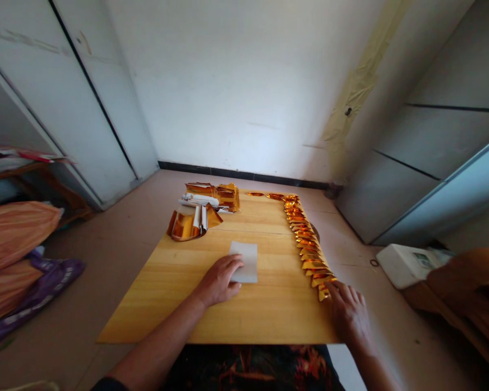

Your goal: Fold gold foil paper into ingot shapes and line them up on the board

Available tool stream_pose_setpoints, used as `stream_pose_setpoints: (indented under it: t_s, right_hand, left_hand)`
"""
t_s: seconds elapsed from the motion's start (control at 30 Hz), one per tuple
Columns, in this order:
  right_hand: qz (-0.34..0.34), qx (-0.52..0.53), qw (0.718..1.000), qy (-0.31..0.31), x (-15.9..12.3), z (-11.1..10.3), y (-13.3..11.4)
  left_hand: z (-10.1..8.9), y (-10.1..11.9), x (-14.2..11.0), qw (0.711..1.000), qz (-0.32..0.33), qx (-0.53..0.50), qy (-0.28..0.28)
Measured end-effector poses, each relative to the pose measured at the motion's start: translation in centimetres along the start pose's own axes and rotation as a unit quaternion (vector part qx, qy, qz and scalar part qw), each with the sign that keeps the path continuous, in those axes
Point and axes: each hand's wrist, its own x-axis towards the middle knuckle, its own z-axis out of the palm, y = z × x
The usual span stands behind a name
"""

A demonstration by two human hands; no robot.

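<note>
Your left hand (pixel 219 279) lies flat, fingers spread, on a white paper sheet (pixel 245 262): rectangular, matte, mid-table. Your right hand (pixel 348 307) rests open-fingered on the near end of a row of folded gold foil pieces (pixel 305 241), shiny and overlapping along the wooden table's (pixel 179 293) right edge.

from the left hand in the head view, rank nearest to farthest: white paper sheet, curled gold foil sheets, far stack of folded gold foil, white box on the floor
1. White paper sheet: under the left hand's fingertips.
2. Curled gold foil sheets: beyond it, to the left.
3. Far stack of folded gold foil: at the table's far edge.
4. White box on the floor: off the table, far right.
</note>
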Motion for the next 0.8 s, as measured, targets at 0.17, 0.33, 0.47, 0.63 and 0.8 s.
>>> stream_pose_setpoints:
  t_s: [0.17, 0.33, 0.47, 0.63, 0.8]
  right_hand:
    - [0.012, 0.116, 0.993, 0.032, 3.0, -1.0, -3.8]
    - [-0.081, 0.269, 0.958, -0.054, 9.5, -0.9, -10.6]
    - [-0.133, 0.346, 0.924, -0.091, 12.1, 1.7, -12.9]
    - [-0.055, 0.433, 0.885, -0.162, 12.4, 4.0, -13.1]
    - [0.1, 0.419, 0.887, -0.167, 14.1, 4.8, -13.9]
  left_hand:
    - [0.3, -0.1, 0.1, 1.0, 0.005, 0.001, 0.016]
    - [-0.2, 0.9, 0.7, 1.0, -0.014, 0.028, -0.005]
    - [-0.4, 1.7, 0.9, 0.999, -0.024, 0.043, -0.015]
    - [-0.2, 1.1, 1.0, 0.998, -0.067, -0.011, 0.004]
    - [0.6, -0.4, 2.6, 0.975, -0.18, -0.085, 0.098]
